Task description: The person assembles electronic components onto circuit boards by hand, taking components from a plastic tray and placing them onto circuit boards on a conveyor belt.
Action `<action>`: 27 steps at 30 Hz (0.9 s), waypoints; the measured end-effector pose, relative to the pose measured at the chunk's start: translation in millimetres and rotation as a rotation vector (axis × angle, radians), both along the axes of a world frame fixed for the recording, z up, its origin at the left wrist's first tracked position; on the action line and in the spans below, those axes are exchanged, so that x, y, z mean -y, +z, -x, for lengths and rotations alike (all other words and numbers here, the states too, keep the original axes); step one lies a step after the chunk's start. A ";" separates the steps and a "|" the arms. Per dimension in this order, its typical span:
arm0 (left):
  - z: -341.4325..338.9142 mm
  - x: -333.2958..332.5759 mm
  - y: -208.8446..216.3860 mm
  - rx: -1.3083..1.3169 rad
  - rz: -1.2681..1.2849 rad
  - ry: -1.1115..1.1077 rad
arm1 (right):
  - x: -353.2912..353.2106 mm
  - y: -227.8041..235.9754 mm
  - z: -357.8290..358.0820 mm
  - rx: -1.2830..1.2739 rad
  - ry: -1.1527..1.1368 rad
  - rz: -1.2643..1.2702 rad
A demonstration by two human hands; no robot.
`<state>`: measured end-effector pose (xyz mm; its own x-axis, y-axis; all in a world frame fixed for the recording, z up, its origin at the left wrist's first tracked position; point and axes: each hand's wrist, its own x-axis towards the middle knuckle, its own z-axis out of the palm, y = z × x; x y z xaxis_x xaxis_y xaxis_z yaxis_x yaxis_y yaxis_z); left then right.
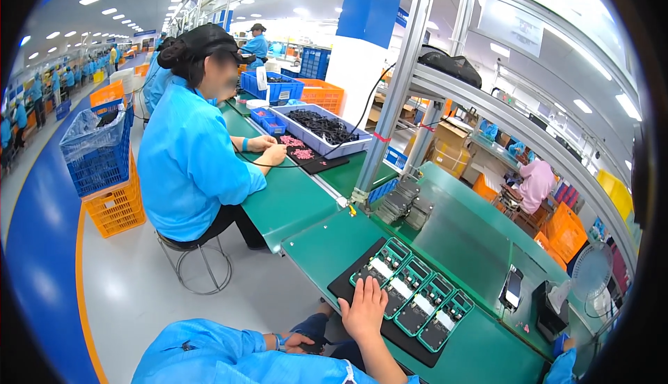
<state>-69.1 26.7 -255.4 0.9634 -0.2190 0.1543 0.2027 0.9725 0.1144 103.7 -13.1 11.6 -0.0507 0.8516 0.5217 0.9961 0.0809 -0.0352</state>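
Observation:
My right hand (365, 310) lies palm down with its fingers apart, at the near left edge of a black mat (415, 348). Its fingertips reach the lower end of the leftmost green-framed device housing (379, 267). Several such housings stand in a slanted row on the mat, with black inner parts and white rectangles; the rightmost housing (445, 320) is farthest from my hand. Low beside the bench edge is my left hand (300, 343), a blue band at its wrist. Dark cloth or a dark object lies against it, and its fingers are mostly hidden.
The green bench (327, 248) carries stacked grey parts (400, 203), a phone-like device (513, 288) and a black tissue box (551, 311). A metal post (396, 91) rises beyond. To the left, a seated co-worker (195, 140) handles small pink pieces near a bin of black parts (316, 126).

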 end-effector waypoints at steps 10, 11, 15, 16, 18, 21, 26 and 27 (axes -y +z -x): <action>-16.9 -9.0 17.4 -0.687 -0.118 0.065 | -3.9 6.0 -4.1 0.026 -0.009 -0.029; -17.4 -10.0 12.2 -0.646 -0.107 0.062 | -2.2 5.0 -2.6 0.023 -0.005 -0.022; -14.5 1.5 43.2 -0.862 -0.158 0.088 | -3.1 -7.9 -5.5 0.000 -0.005 -0.019; -14.6 -0.7 51.8 -0.893 -0.148 0.105 | -4.7 -6.9 -5.5 -0.013 0.005 -0.027; -13.1 -3.3 47.4 -0.873 -0.130 0.125 | -8.7 -3.0 -6.4 -0.010 0.006 -0.042; -13.6 2.1 35.5 -0.771 -0.207 0.181 | -7.3 -1.9 -8.4 -0.015 -0.009 -0.041; -20.0 -2.4 36.1 -0.805 -0.168 0.270 | -11.8 -6.2 -15.8 -0.011 -0.030 -0.019; -19.8 -3.9 34.8 -0.805 -0.175 0.238 | -12.0 -8.1 -16.7 -0.018 -0.038 -0.010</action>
